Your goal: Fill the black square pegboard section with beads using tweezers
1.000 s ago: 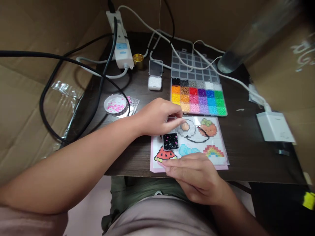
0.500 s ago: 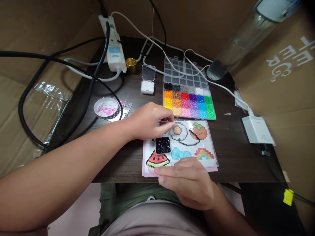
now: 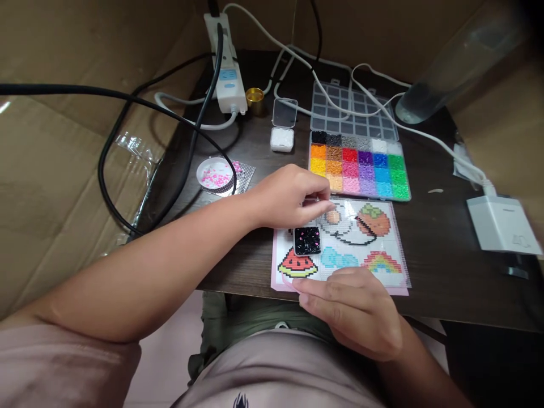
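Note:
A clear bead pegboard (image 3: 395,238) lies on a pink pattern sheet with a fried egg, a persimmon, a watermelon, a blue cloud and a rainbow. My left hand (image 3: 289,195) hovers over its upper left part, fingertips pinched beside the egg's yolk; what they pinch is too small to make out. A small black tray (image 3: 306,241) with pink and black beads sits on the board just below that hand. My right hand (image 3: 352,309) rests at the board's near edge, fingers laid together along it, holding it down.
A bead organiser (image 3: 359,167) with coloured compartments and its open clear lid stands behind the board. A small white box (image 3: 281,139), a gold cap (image 3: 255,95), a power strip (image 3: 227,73), black and white cables, a dish of pink beads (image 3: 213,173), a white charger (image 3: 501,224) and a clear bottle (image 3: 446,73) surround it.
Only the camera has swung, shifting the scene rightwards in view. Both hands keep their places on the pegboard, the left still pinched by the egg.

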A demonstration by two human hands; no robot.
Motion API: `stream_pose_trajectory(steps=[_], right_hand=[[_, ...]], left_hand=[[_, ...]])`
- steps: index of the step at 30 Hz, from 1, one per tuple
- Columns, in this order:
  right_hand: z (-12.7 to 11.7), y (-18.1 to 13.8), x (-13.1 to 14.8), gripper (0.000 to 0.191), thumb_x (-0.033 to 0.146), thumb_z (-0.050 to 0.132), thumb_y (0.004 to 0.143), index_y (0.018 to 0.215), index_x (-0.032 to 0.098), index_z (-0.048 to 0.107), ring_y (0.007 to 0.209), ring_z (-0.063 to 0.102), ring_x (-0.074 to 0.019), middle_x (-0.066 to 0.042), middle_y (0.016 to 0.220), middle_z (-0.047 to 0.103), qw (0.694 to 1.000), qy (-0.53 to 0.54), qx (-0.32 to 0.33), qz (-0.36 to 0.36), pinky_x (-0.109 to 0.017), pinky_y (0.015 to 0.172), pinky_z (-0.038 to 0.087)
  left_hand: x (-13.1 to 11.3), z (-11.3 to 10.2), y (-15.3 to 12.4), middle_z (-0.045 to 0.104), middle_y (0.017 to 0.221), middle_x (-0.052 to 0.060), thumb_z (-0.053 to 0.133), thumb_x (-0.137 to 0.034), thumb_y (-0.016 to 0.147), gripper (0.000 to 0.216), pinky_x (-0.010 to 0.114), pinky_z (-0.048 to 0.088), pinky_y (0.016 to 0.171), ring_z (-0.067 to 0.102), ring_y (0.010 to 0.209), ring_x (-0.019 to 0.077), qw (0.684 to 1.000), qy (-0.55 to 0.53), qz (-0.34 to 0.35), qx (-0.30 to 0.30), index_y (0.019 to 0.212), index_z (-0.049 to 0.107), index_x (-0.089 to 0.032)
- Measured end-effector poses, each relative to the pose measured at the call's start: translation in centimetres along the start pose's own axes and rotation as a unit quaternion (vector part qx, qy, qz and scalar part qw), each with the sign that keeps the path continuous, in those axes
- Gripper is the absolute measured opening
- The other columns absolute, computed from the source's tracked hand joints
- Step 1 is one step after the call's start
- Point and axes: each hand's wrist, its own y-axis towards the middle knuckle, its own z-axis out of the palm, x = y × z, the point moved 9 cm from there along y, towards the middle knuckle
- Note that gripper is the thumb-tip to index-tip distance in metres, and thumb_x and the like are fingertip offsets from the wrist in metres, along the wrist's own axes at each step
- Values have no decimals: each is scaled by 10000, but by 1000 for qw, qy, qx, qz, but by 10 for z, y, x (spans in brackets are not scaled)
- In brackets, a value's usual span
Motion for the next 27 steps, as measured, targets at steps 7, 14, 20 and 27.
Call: stream_pose_trajectory(steps=[7,14,20,27], right_hand=[[6,-2,2,215,75,568,925,1114,95,668,615,654,-141,-136,1185,745,999,-35,19,-36,-300,491,458],[6,-1,1,219,69,555,928,1115,95,666,669,687,-157,-117,1172,753,998,-40,21,-36,-296,490,450],[5,-1,0,223,69,538,940,1122,91,665,679,702,-158,-130,1171,751,998,-53,17,-31,-292,510,468],[7,-2,-2,217,76,568,930,1119,101,671,758,747,-179,-117,1160,757,998,-58,17,-24,-290,532,514]], left_hand=[[0,-1,0,675,657,-8,614,-276,872,175,235,375,574,570,586,92,1000,-1,3,-4,781,695,-151],[-1,-1,0,675,654,-9,621,-257,868,158,235,377,576,577,587,91,1000,3,9,-11,779,697,-152],[0,0,0,676,652,-13,615,-274,870,167,240,380,572,574,583,94,1000,4,7,-8,766,688,-166],[-1,0,0,679,656,-11,608,-281,875,175,244,385,578,576,585,95,1000,2,8,-7,767,685,-167]])
